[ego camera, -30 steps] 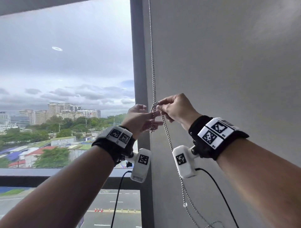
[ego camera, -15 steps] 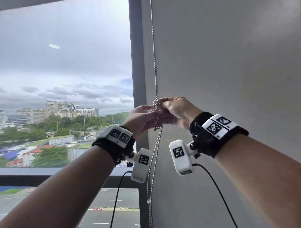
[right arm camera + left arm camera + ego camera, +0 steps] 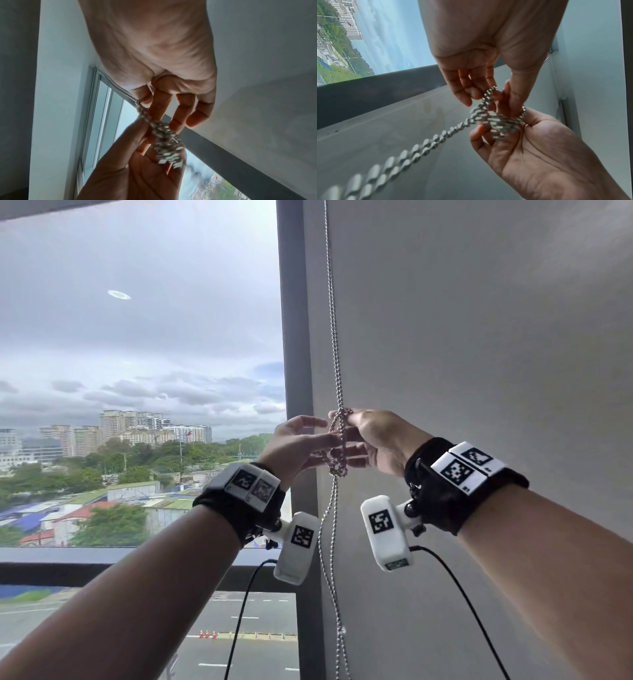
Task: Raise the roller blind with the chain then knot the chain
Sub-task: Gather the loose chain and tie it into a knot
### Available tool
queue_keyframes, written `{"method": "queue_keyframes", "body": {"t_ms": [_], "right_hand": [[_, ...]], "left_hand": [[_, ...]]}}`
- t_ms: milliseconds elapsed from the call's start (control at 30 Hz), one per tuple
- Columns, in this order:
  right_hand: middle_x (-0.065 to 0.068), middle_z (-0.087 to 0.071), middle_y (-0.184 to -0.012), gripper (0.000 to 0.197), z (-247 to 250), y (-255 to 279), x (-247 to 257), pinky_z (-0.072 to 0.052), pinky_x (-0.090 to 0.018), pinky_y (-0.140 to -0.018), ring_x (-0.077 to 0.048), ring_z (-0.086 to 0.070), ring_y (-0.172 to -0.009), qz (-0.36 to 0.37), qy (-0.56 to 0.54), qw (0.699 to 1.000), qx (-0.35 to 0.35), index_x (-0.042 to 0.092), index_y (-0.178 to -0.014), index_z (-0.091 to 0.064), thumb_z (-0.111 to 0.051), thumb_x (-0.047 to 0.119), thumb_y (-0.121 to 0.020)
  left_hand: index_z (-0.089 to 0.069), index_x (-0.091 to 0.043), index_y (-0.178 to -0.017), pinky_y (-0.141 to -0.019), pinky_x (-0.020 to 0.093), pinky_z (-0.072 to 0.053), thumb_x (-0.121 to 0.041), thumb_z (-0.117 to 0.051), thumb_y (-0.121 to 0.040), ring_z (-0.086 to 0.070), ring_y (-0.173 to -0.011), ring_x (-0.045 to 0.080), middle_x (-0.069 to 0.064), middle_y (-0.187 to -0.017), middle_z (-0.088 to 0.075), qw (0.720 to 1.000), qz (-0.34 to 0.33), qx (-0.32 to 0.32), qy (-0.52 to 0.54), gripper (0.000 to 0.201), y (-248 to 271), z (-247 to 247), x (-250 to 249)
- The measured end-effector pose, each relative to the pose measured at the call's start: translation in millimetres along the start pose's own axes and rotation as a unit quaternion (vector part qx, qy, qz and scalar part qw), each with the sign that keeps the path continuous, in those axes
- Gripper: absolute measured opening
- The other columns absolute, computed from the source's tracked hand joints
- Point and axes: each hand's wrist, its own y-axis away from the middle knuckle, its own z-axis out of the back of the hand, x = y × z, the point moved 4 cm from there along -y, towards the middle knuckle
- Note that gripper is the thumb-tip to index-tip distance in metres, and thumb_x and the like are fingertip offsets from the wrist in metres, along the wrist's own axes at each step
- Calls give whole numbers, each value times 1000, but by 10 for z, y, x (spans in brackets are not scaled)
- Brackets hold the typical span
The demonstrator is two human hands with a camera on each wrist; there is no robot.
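The metal bead chain [image 3: 331, 313] hangs down the grey wall beside the window frame. At chest height it is bunched into a loose knot [image 3: 338, 450] between my two hands. My left hand [image 3: 320, 436] pinches a loop of the knot [image 3: 491, 92] between thumb and fingertips. From the other side my right hand [image 3: 352, 422] holds the chain with thumb and curled index finger [image 3: 142, 98], its other fingers stretched out. Below the knot two strands [image 3: 327, 542] hang free. The blind itself I cannot make out.
A dark vertical window frame [image 3: 291, 337] stands just left of the chain, with glass and a city view beyond. A dark sill [image 3: 68, 568] runs along the bottom left. The grey wall [image 3: 479, 337] fills the right side. Camera cables [image 3: 455, 583] dangle under both wrists.
The lower chain, first drawn off to the lower right by my right hand, has swung back and hangs straight under the knot. Both hands have stayed at the knot.
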Motion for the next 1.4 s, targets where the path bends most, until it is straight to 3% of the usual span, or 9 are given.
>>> {"method": "queue_keyframes", "body": {"t_ms": [133, 233, 467, 600, 767, 933, 1133, 1267, 1400], "right_hand": [[-4, -68, -89, 42, 15, 29, -100, -33, -38, -70, -18, -52, -73, -28, 48, 998, 19, 13, -123, -58, -26, 30, -103], [-1, -63, -63, 34, -9, 106, -181, -25, -34, -62, -13, -43, -59, -17, 54, 995, 78, 20, -99, -61, -28, 30, -102], [-6, -54, -64, 39, 109, 47, -241, -37, -28, -61, -13, -47, -54, 77, 148, 986, 8, 5, -122, -58, -38, 29, -100], [-9, -50, -75, 35, 159, 17, -242, -43, -18, -57, -13, -48, -56, 119, 152, 981, -12, 0, -113, -59, -40, 24, -96], [-5, -51, -66, 9, 175, -6, -236, -42, -18, -56, -10, -47, -50, 143, 142, 979, -18, 10, -89, -55, -50, 18, -87], [-3, -61, -66, 24, 230, 43, -315, -33, -18, -44, -5, -45, -46, 131, 182, 974, 13, 13, -75, -60, -47, 20, -94], [0, -67, -72, 22, 289, -68, -504, -26, -29, -52, -13, -43, -58, 87, 100, 991, 9, 19, -78, -60, -50, 27, -96], [0, -65, -68, 22, 359, -112, -571, -26, -27, -50, -12, -41, -56, 76, 76, 994, -11, 16, -79, -61, -52, 27, -96], [0, -61, -67, 24, 365, -105, -568, -23, -28, -48, -12, -38, -52, 83, 86, 993, -22, 16, -75, -60, -52, 25, -96]], "left_hand": [[-54, -1, -107, -68, 28, -55, 7, -69, -71, -64, -66, 20, 14, -87, -64, 998, 21, 45, 30, 40, 69, -3, 116], [-54, -7, -75, -63, 26, -49, -1, -62, -70, -46, -61, 16, 5, -67, -49, 987, 25, 80, 140, 12, 72, 59, 155], [-38, -19, -65, -42, 20, -18, 4, -52, -76, -26, -42, 8, -3, -56, -33, 990, 22, 27, 136, 29, 53, 326, 82], [-55, -12, -74, -36, 16, -20, -2, -64, -77, -31, -37, 8, 2, -57, -49, 997, 32, 15, -73, 14, 97, 429, 44], [-60, -7, -58, -34, 17, -33, -22, -70, -79, -38, -34, 8, -2, -44, -49, 912, 39, 31, -407, 28, 116, 575, 207], [-52, -9, -59, -51, 28, -52, -40, -62, -84, -53, -39, 15, 2, -47, -48, 957, 136, -82, -242, 41, 121, 878, 458], [-46, -11, -65, -70, 42, -58, -36, -55, -89, -49, -58, 22, 3, -50, -42, 978, 154, -45, 135, 36, 156, 757, 615], [-42, -16, -62, -49, 24, -47, -32, -66, -81, -33, -43, 14, -1, -49, -34, 984, 143, -76, 75, 34, 152, 741, 634], [-43, -15, -67, -62, 33, -54, -21, -69, -80, -46, -52, 20, 1, -54, -29, 981, 107, -127, 96, 29, 85, 839, 688]]}}
